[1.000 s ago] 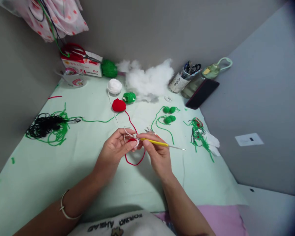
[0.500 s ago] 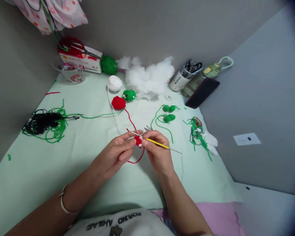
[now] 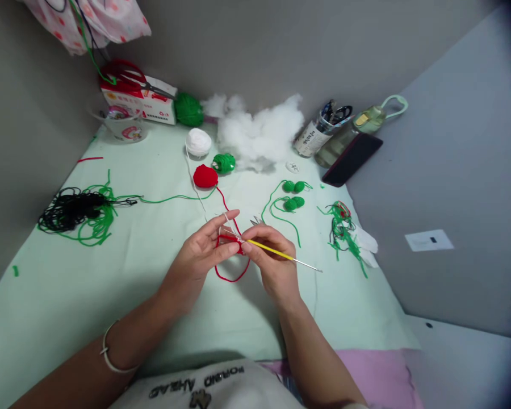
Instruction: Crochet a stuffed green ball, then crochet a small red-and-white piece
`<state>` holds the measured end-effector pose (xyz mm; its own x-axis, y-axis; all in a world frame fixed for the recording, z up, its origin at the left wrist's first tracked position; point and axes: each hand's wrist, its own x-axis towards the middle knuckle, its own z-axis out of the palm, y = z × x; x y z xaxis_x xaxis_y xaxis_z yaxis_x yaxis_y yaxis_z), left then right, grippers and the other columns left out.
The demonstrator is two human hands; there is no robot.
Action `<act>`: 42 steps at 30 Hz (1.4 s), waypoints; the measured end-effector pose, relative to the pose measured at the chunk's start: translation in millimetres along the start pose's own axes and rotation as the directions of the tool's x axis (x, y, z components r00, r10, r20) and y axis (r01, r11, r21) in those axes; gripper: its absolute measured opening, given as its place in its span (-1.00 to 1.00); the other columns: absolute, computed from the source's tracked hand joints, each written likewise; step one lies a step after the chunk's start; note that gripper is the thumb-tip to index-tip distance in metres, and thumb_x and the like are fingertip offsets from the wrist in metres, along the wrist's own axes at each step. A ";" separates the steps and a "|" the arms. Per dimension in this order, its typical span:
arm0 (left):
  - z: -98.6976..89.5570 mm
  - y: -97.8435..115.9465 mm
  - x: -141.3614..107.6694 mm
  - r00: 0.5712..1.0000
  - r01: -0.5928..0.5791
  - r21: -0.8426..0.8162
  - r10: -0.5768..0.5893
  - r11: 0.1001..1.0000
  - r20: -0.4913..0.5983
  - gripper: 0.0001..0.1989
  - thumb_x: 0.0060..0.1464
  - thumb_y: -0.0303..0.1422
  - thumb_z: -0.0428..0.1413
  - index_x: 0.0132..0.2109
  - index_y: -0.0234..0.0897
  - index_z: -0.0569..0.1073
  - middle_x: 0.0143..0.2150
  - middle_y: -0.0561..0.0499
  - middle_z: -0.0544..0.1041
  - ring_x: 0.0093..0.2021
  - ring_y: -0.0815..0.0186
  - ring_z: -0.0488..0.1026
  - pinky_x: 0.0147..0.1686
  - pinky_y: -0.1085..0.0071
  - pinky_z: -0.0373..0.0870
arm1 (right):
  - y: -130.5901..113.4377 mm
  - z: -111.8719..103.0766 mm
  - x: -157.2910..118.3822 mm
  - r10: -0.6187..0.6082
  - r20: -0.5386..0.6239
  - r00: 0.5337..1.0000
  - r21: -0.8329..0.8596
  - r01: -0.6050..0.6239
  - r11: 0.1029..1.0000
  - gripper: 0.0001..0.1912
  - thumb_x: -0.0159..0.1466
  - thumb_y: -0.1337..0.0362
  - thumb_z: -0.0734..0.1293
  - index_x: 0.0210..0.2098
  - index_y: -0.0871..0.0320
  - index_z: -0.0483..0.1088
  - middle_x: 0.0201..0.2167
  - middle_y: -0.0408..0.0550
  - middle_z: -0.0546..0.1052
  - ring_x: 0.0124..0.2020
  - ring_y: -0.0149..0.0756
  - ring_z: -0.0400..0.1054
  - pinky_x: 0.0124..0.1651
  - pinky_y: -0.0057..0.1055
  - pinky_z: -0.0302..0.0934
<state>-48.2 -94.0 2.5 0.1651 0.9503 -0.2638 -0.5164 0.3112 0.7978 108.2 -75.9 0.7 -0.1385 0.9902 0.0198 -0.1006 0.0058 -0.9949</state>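
A yellow-handled crochet hook (image 3: 272,250) is pinched in my right hand (image 3: 276,264), its rear metal end pointing down to the right. At my right fingertips is a small red and white crochet piece (image 3: 241,245), partly hidden by the fingers. My left hand (image 3: 196,255) holds white yarn (image 3: 230,220) looped over its raised index finger, while its thumb reaches to the piece. Red yarn (image 3: 232,280) hangs in a loop below both hands. Behind them lie a red yarn ball (image 3: 205,176) and a white yarn ball (image 3: 198,142).
Scissor tips (image 3: 256,220) show behind my right hand. White stuffing (image 3: 259,133) lies at the back. Small green crocheted balls (image 3: 293,203) and yarn scraps (image 3: 341,227) lie to the right, beyond them a phone (image 3: 352,159). A black yarn tangle (image 3: 74,210) is left.
My left hand has let go of its pinch on the crochet piece; its index finger has risen and straightened with yarn over it. The hook's rear end has shifted slightly right and down.
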 end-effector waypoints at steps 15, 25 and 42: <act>1.7 3.1 -2.3 0.884 -0.296 0.558 0.443 0.775 -0.146 -0.54 0.08 -0.38 0.29 0.15 -0.10 0.58 -0.29 0.07 0.46 -0.22 0.24 0.41 -0.04 0.33 0.36 | -0.3 3.6 -9.6 -0.479 -0.010 0.878 -0.419 0.432 0.799 -0.84 0.31 0.43 0.39 -0.18 0.04 0.47 -0.31 -0.09 0.57 -0.28 -0.28 0.45 -0.19 -0.29 0.38; 1.5 9.1 -3.3 0.841 -0.315 0.572 0.502 0.757 -0.200 -0.57 -0.02 -0.43 0.37 0.04 -0.10 0.64 -0.28 0.06 0.53 -0.09 0.20 0.43 0.12 0.32 0.29 | 16.3 -0.6 -11.6 -0.711 0.265 0.651 -0.689 0.644 0.333 -0.64 0.35 0.47 0.30 0.07 -0.01 0.42 -0.21 0.03 0.64 -0.25 -0.18 0.52 -0.21 -0.23 0.41; -12.4 4.0 10.3 0.989 0.008 -0.002 -0.008 1.000 -0.145 -0.59 -0.01 -0.37 0.40 0.03 -0.28 0.64 -0.35 0.05 0.56 -0.37 0.44 0.46 -0.31 0.57 0.44 | 9.8 6.3 -9.0 -0.583 0.347 0.735 -0.571 0.658 0.491 -0.57 0.39 0.53 0.15 0.13 0.05 0.41 -0.06 0.06 0.59 -0.02 -0.20 0.47 -0.02 -0.21 0.43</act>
<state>-59.0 -83.1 -3.8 0.0452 0.9372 -0.3459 -0.5165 0.3183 0.7949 102.2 -85.7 -8.6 -0.3847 0.6761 0.6284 0.4221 0.7343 -0.5316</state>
